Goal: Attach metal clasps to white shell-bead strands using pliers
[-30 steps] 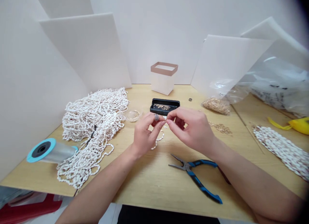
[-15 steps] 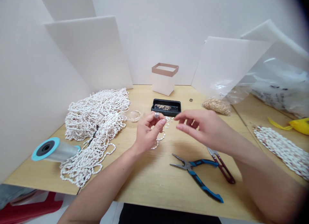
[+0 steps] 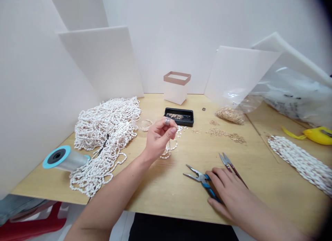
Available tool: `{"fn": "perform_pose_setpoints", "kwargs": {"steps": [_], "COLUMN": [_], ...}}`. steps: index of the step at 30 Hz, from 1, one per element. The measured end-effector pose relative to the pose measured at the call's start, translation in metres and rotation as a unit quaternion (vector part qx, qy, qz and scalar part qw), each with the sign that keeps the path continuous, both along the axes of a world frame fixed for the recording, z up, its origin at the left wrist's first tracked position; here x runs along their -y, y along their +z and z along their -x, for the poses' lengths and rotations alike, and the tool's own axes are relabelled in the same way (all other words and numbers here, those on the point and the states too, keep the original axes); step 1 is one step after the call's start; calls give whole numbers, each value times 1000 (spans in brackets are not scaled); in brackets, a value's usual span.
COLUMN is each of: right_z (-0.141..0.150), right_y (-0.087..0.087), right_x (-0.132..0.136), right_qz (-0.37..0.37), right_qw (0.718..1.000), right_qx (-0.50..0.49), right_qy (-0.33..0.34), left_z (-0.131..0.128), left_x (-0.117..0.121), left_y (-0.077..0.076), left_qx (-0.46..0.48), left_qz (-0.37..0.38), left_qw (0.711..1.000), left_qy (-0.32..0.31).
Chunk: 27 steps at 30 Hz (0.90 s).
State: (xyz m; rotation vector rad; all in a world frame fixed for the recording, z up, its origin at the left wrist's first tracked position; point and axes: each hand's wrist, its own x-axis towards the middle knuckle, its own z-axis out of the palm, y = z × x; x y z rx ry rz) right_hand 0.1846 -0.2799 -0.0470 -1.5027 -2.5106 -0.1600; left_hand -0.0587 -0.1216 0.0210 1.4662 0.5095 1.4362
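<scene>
My left hand (image 3: 159, 135) is raised over the middle of the wooden table, its thumb and fingers pinched on the end of a short white bead strand (image 3: 168, 149) that hangs down to the table top. A ring sits on one finger. My right hand (image 3: 229, 192) lies low near the front edge, fingers spread flat over the blue handles of the pliers (image 3: 197, 177). Small red-handled snips (image 3: 229, 165) lie just beyond its fingertips.
A big heap of white bead strands (image 3: 106, 127) and a clear spool with a blue flange (image 3: 64, 158) sit on the left. A black tray of gold parts (image 3: 178, 116), a paper box (image 3: 176, 87), loose gold findings (image 3: 223, 132), plastic bags and more strands (image 3: 301, 161) lie behind and to the right.
My right hand left the left hand, swung right and dropped down onto the pliers. The left hand stays pinched on the strand. The view has shifted slightly.
</scene>
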Motion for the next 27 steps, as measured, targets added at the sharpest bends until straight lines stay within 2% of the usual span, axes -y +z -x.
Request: {"fn": "perform_pose_setpoints", "kwargs": {"steps": [4,8,11,14,20,27], "right_z": [2,-3,-5,-2,5,5], "right_y": [20,67,103,124,131,133], "right_x": [-10,-25,-35,-44,-52,-50], "right_qz": [-9,-42,-103,-141,-173,-180], "right_qw": [997,990,983,982,979,979], "right_qx": [-63,-130,-146,-124,-87,-72], "right_qy": [31,42,31,33,65,66], "left_z": [1,3,4,5,5,6], "left_x": [1,4,5,5,3,5], "left_y": [4,8,11,12,11,14], "left_qx": [4,-12,-21,-24,-11,-14], "left_qz": [-7,-1,-8,-24,-63,-72], "left_qw": [1000,1000,999,999,997,997], "left_qy": [-16,-18,-27,-37,-41,-36]}}
